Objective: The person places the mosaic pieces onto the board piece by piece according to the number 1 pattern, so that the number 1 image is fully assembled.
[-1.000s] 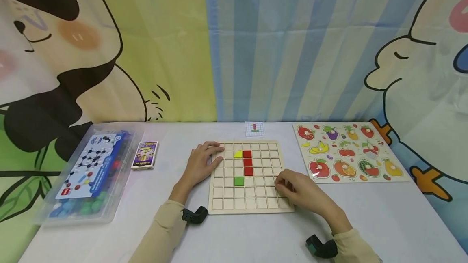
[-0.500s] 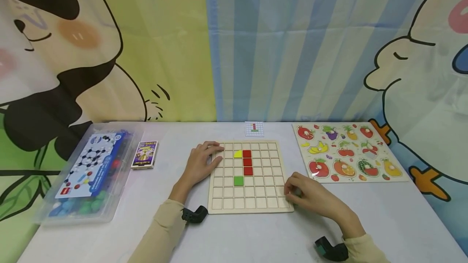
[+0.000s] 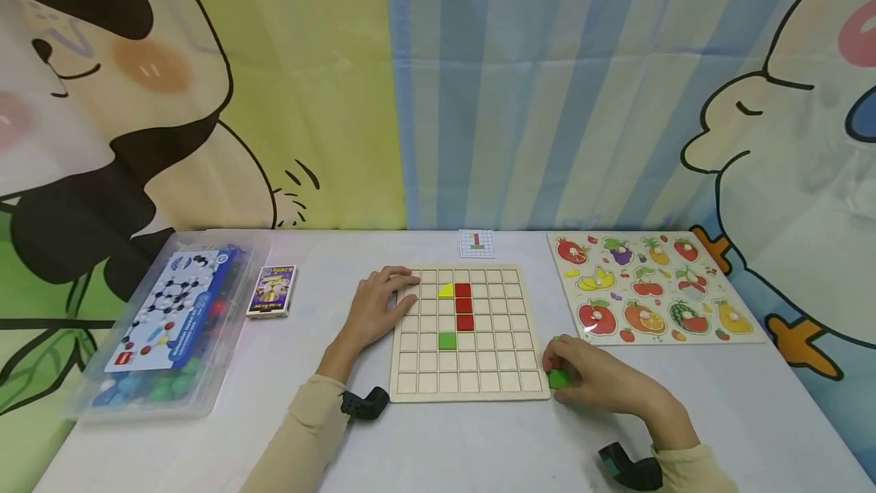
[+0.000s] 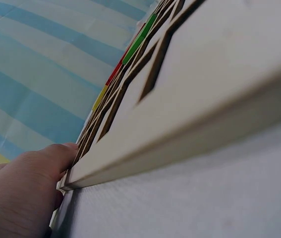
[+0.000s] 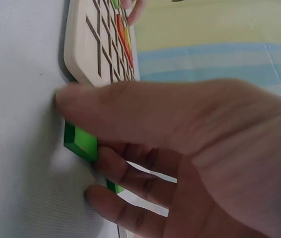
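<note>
A wooden grid board (image 3: 427, 383) lies on the white table. Three red squares (image 3: 464, 306) form a column on it, a yellow piece with a slanted side (image 3: 446, 291) sits left of the top one, and a green square (image 3: 447, 340) lies lower left. My left hand (image 3: 375, 306) rests on the board's upper left edge, thumb and fingers lying over the rim. Just off the board's right edge, my right hand (image 3: 598, 373) pinches a green block (image 5: 83, 144) between thumb and fingers, low over the table. Another bit of green (image 5: 114, 187) shows behind the lower fingers in the right wrist view.
A small printed pattern card (image 3: 476, 243) lies behind the board. Back right is a fruit picture board (image 3: 657, 287). At the left stand a small purple card box (image 3: 271, 291) and a clear plastic case (image 3: 229, 371) of coloured parts. A patterned curtain (image 3: 547, 82) hangs behind.
My right hand has moved right and slightly toward me, from over the board's right edge to the table beside it, where a green block now shows in its fingers. The left hand stays put.
</note>
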{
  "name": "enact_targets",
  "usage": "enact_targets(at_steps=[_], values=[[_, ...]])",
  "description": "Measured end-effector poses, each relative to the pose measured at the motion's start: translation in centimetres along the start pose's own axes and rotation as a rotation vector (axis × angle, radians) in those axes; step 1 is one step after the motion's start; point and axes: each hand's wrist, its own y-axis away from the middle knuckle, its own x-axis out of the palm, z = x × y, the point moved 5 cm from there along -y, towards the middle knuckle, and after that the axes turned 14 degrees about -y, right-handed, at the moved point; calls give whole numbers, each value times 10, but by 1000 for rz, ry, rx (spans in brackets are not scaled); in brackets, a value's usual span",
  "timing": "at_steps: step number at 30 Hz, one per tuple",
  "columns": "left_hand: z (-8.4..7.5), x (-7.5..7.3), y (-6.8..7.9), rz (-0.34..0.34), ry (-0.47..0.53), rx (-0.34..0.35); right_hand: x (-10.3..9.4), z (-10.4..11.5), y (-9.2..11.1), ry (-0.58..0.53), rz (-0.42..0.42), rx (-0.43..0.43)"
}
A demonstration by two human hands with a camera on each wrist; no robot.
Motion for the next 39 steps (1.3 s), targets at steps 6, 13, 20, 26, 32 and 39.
enact_targets(at_steps=[6,13,20,26,32,39], values=[[0,0,1,-5,0,1,1,-2,-2,40,-30,-17],[0,1,0,-1,-6,4,-1,-1,-1,46,-45,-30],[0,1,0,-17,-2,13,-1,4,-3,63,-77,-65],[0,0,1,-8,-2,4,2,12,-11,56,-118,-71],[0,0,0,19,-3,-10,7,16,-19,24,-120,-84],[0,0,0,36,-4,-22,11,16,-24,5,-117,-113]])
